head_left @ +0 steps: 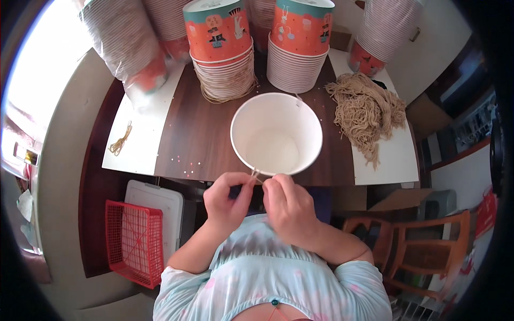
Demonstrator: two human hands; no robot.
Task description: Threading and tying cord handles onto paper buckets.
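Pale-blue patterned top (267, 273) lies nearest. Just beyond it, the left hand (227, 199) pinches a thin tan cord (256, 173) between thumb and forefinger, while the right hand (290, 207), fingers curled, seems to grip it too; the short stretch between runs roughly crosswise, neither hand clearly nearer. Straight ahead is a white bucket (276, 131), mouth upward, its near rim just beside the fingertips; whether they touch is unclear. It sits by the middle of the brown tabletop's (195, 134) front edge. Toward the right edge lies a tangled cord heap (367, 109); along the back, stacked orange tubs (222, 40).
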